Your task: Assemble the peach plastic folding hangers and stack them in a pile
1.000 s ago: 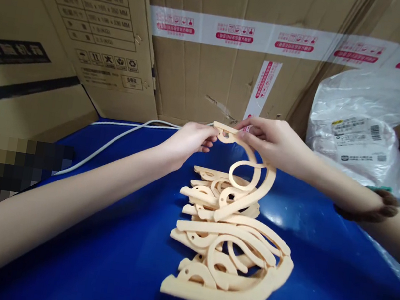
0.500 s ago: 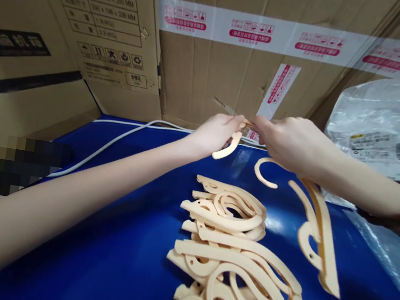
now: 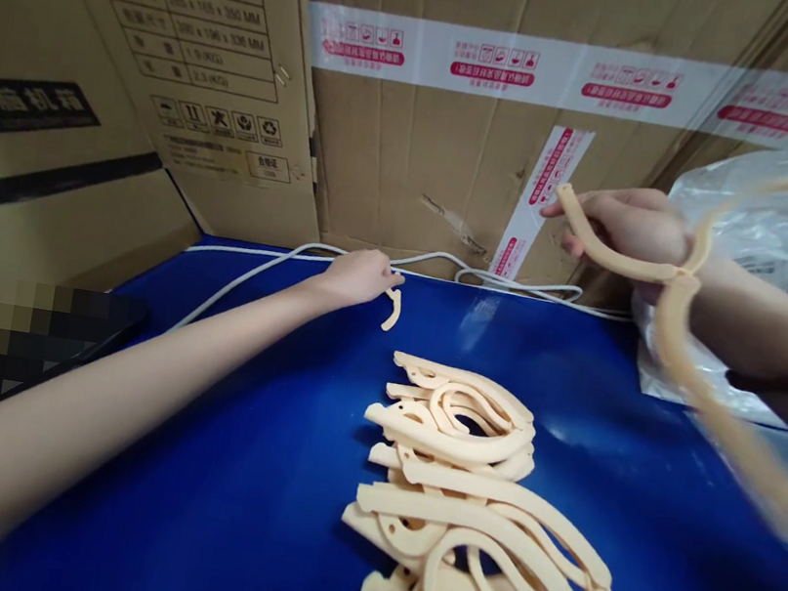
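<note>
My right hand (image 3: pixel 631 222) is raised at the right, its fingers closed around part of a cream folding hanger (image 3: pixel 611 257). The hanger is spread open, with one arm across the hand, the other running down to the right, and its hook toward the right edge; the far parts are blurred. My left hand (image 3: pixel 361 276) is low near the back of the blue table, fingers pinched together. A small curved cream piece (image 3: pixel 393 311) pokes out below those fingers; the rest is hidden. Several folded cream hangers (image 3: pixel 479 516) lie overlapping in a row in front.
Cardboard boxes (image 3: pixel 414 160) stand behind and to the left of the blue table (image 3: pixel 206 465). A white cable (image 3: pixel 248 282) runs along the back edge. Clear plastic packaging (image 3: pixel 720 196) sits at the back right, behind my right forearm. A dark, pixelated object lies at the left.
My hands have moved apart. The right hand has gone up and right with the hanger, which is now spread open; the left hand has moved left and slightly down.
</note>
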The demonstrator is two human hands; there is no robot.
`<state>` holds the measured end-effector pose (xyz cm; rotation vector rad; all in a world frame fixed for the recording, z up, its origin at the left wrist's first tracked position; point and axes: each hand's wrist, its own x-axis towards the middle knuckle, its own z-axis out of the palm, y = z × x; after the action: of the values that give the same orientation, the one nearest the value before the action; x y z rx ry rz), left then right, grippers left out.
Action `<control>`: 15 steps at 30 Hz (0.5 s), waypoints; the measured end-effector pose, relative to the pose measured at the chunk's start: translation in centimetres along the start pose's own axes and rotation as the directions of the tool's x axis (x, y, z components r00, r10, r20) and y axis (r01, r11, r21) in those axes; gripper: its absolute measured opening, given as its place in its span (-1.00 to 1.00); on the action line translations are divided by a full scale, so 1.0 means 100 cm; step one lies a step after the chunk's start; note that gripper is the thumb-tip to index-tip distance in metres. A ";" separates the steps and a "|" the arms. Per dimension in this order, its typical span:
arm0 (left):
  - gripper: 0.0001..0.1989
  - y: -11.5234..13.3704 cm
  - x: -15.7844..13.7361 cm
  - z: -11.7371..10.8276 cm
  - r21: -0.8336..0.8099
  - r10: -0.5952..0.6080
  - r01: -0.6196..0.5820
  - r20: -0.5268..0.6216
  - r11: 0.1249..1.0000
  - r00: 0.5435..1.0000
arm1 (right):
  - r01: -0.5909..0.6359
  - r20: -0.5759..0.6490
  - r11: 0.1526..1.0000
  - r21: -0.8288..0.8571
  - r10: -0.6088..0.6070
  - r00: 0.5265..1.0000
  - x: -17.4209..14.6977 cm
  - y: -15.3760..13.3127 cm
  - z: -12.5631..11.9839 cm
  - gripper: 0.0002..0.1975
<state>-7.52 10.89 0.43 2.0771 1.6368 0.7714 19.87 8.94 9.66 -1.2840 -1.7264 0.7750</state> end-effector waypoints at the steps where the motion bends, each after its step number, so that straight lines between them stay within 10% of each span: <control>1: -0.77 0.003 -0.002 -0.001 -0.013 0.001 -0.001 -0.017 1.000 1.000 | -0.045 -0.050 0.997 0.065 0.049 0.998 0.000 -0.003 0.004 -0.80; 6: -0.37 0.040 -0.009 0.001 -0.320 0.072 -0.003 0.205 0.947 0.976 | -0.050 -0.276 0.935 0.351 0.154 0.949 -0.002 -0.018 0.018 -0.81; 10: -0.32 0.061 -0.007 -0.002 -0.733 0.117 0.409 0.549 0.544 0.828 | 0.115 -0.413 0.917 0.383 0.058 0.909 -0.005 -0.016 0.017 -0.82; 15: -0.68 0.072 0.000 -0.009 -0.853 0.029 0.440 0.466 0.281 0.884 | 0.166 -0.391 0.943 0.290 -0.042 0.919 -0.019 0.010 0.011 -0.75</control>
<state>-2.60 9.08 5.48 0.9640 0.7710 0.8352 19.60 7.42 7.87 -1.0295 -1.2851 0.6576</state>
